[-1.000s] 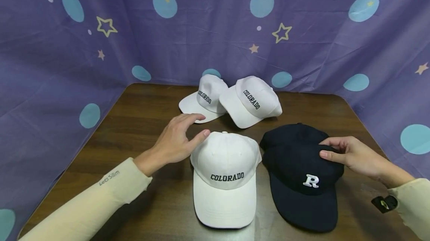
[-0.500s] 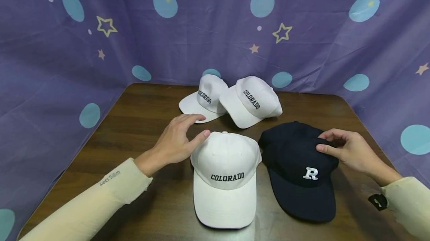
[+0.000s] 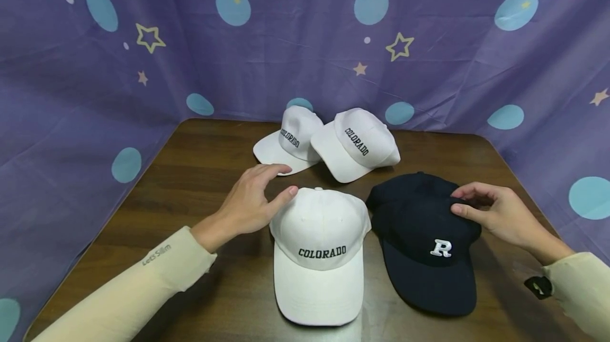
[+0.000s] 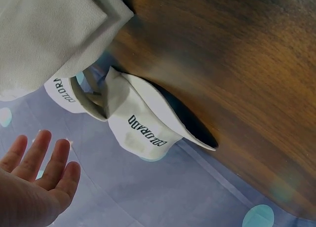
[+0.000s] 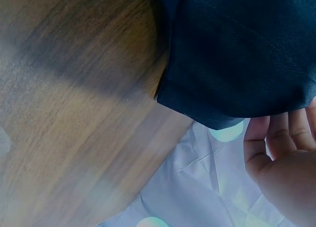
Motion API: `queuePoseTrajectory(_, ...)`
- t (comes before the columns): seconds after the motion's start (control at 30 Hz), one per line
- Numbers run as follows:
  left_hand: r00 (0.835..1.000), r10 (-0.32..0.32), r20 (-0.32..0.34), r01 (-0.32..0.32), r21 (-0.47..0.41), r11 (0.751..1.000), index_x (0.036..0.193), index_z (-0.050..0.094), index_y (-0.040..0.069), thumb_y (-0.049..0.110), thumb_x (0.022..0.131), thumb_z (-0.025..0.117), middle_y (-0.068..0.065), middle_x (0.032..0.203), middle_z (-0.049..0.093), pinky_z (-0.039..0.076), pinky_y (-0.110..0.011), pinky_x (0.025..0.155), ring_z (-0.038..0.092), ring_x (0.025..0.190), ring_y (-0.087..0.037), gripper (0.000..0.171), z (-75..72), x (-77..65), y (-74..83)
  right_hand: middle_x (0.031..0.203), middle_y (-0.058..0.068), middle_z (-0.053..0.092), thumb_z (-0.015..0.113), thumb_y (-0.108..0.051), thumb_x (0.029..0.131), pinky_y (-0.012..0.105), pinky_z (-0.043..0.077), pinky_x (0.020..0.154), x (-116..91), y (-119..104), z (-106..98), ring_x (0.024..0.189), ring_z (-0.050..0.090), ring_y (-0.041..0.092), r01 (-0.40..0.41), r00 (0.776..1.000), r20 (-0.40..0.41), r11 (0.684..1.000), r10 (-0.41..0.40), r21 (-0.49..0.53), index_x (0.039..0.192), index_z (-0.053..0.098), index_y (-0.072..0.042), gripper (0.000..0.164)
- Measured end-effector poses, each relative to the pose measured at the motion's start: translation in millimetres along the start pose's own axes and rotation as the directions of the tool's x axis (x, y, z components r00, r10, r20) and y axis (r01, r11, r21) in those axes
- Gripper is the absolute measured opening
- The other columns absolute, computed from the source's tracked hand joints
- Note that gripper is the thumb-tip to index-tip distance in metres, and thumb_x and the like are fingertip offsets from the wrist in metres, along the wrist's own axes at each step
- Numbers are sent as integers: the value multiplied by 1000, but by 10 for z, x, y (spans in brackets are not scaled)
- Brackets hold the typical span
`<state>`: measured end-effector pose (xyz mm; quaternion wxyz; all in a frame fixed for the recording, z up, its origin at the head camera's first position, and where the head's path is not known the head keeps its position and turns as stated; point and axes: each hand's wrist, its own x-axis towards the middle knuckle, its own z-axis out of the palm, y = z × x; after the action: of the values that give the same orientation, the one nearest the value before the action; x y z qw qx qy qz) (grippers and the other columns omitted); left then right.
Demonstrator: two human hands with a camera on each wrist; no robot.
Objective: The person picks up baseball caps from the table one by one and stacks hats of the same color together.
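A white cap lettered COLORADO (image 3: 319,231) sits at the front middle of the table, brim toward me. Beside its crown, my left hand (image 3: 250,201) is held with fingers extended and thumb apart; it holds nothing. To the right lies a black cap with a white R (image 3: 419,257). My right hand (image 3: 505,217) pinches this cap at the right of its crown, thumb in front and fingers behind. A second black cap (image 3: 410,183) shows behind the first, mostly covered by it. From the right wrist, curled fingers (image 5: 281,138) reach behind the dark fabric.
Two more white COLORADO caps, one on the left (image 3: 297,138) and one on the right (image 3: 359,143), overlap at the back of the wooden table (image 3: 200,172). A purple curtain (image 3: 295,56) with stars and blue spots hangs behind and along the sides.
Over the past second my right hand has shifted the R cap slightly back and left, over the other black cap. Since half a second ago almost nothing has moved. The left hand stays in place.
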<state>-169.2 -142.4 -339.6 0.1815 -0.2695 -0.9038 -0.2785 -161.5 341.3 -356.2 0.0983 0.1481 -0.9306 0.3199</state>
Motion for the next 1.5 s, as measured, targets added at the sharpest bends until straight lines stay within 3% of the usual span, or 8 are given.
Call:
queuePoseTrajectory(0.3, 1000, 0, -9, 0, -7, 1000, 124, 57, 17, 53, 92, 51, 2, 121, 60, 36, -42, 101, 48, 116, -16, 49, 21, 6, -21, 90, 0, 68, 68, -21, 89, 15, 42, 60, 20, 0, -35, 74, 57, 7, 0, 996, -90, 1000, 1, 20, 97, 70, -21, 9)
queuePoseTrajectory(0.53, 1000, -19, -10, 19, -7, 1000, 124, 58, 20, 54, 92, 50, 3, 122, 59, 38, -42, 99, 48, 118, -16, 48, 39, 57, -41, 86, 5, 68, 65, -24, 91, 17, 42, 59, 20, -41, -86, 74, 60, 10, -34, 993, -114, 998, 39, 43, 99, 69, -17, 11)
queuePoseTrajectory(0.73, 1000, -16, -14, 15, -27, 1000, 123, 58, 19, 53, 92, 52, 3, 121, 60, 40, -40, 97, 49, 115, -15, 46, 50, 159, -44, 85, 7, 68, 63, -28, 93, 15, 43, 61, -2, -61, -108, 76, 60, 10, -67, 991, -112, 996, 73, 50, 97, 69, -16, 14)
queuePoseTrajectory(0.97, 999, -34, -19, 33, -50, 998, 122, 59, 16, 49, 93, 52, 2, 120, 60, 40, -40, 97, 51, 114, -17, 45, 68, 286, -93, 85, 0, 68, 62, -26, 93, 13, 45, 64, -25, -58, -118, 76, 61, 9, -56, 991, -117, 996, 63, 64, 97, 69, -15, 13)
queuePoseTrajectory(1.33, 994, -102, -29, 101, -40, 994, 119, 61, 16, 46, 92, 54, 0, 118, 62, 42, -40, 94, 54, 111, -18, 40, 161, 481, -296, 90, -3, 68, 62, -30, 93, 13, 44, 65, -90, -102, -154, 81, 60, 9, -95, 985, -141, 994, 100, 46, 100, 68, -21, 13)
queuePoseTrajectory(1.5, 993, -121, -16, 120, -26, 992, 119, 61, 16, 45, 92, 55, -1, 118, 62, 42, -41, 93, 53, 111, -21, 39, 203, 633, -365, 92, 3, 67, 62, -30, 93, 13, 43, 65, -104, -96, -169, 82, 58, 7, -87, 983, -161, 996, 91, 27, 103, 68, -22, 13)
